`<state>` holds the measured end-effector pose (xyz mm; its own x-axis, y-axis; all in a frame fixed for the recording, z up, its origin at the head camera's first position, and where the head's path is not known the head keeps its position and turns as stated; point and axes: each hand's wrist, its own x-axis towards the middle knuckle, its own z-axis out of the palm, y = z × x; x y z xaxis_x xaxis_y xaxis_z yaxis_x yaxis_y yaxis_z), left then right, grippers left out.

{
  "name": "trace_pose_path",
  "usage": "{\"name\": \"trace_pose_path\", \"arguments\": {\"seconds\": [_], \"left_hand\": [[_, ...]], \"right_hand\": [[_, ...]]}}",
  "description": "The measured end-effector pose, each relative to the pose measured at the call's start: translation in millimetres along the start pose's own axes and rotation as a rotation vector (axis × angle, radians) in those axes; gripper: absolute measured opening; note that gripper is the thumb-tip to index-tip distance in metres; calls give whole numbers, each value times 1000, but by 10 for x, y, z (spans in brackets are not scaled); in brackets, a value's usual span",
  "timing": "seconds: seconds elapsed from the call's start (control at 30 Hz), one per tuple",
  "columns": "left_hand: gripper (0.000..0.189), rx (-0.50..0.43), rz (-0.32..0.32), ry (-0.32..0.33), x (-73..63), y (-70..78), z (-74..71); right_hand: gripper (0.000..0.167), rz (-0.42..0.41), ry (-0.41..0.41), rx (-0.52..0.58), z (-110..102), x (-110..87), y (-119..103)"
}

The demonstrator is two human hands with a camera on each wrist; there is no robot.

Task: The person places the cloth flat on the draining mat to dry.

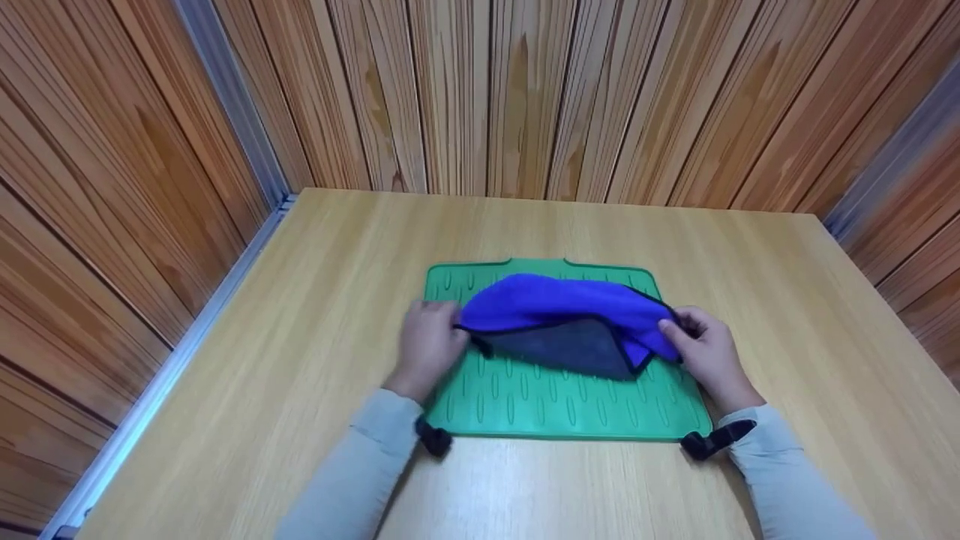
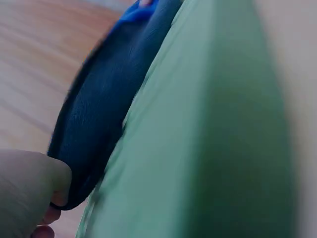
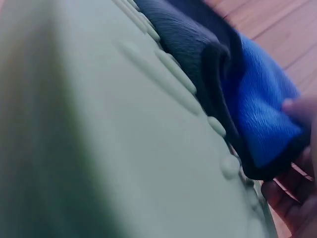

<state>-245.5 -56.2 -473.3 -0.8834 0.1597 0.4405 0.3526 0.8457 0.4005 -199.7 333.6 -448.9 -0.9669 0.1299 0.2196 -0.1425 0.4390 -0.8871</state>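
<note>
A cloth [image 1: 555, 307], bright blue on one face and dark grey on the other with a black edge, is stretched loosely between the two hands over a green ridged mat [image 1: 562, 409]. My left hand [image 1: 429, 346] pinches its left end; the left wrist view shows the thumb over the cloth's dark corner [image 2: 89, 144]. At the other end, my right hand [image 1: 709, 352] pinches the blue side between thumb and fingers. In the right wrist view the fingers sit under the black-edged blue corner [image 3: 267, 119]. Part of the grey face is folded toward the front.
The mat lies on a light wooden table [image 1: 300, 300]. Wood-panelled walls [image 1: 525, 97] stand behind and at both sides, with a metal rail [image 1: 172, 352] along the left edge. Small black wrist mounts [image 1: 705, 444] hang near the mat's front corners.
</note>
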Motion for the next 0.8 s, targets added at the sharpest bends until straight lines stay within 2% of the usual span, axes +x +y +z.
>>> {"name": "trace_pose_path", "arguments": {"seconds": [0.13,0.2,0.27,0.37,0.5,0.57,0.67,0.8], "left_hand": [[19,-26,-31,-14,-36,-241,-112],[20,-49,-34,-33,-53,-301,-134],[17,-75,-47,-45,-66,-329,-135],[11,-142,-118,-90,-73,-340,-130],[24,-194,-220,-157,-89,-333,-126],[29,-175,-215,-183,-101,-327,-122],[34,-130,-173,-203,-112,-320,-112],[32,-119,-141,-202,-119,-311,-102]], "right_hand": [[27,33,72,-49,-16,130,241],[28,37,87,-63,-11,188,358],[30,51,68,-47,-5,202,364],[33,46,-8,-11,-17,215,398],[43,30,-186,-43,-74,189,442],[50,15,-264,-91,-116,164,445],[60,-12,-344,-153,-172,143,454],[57,-49,-355,-194,-192,137,492]]}}
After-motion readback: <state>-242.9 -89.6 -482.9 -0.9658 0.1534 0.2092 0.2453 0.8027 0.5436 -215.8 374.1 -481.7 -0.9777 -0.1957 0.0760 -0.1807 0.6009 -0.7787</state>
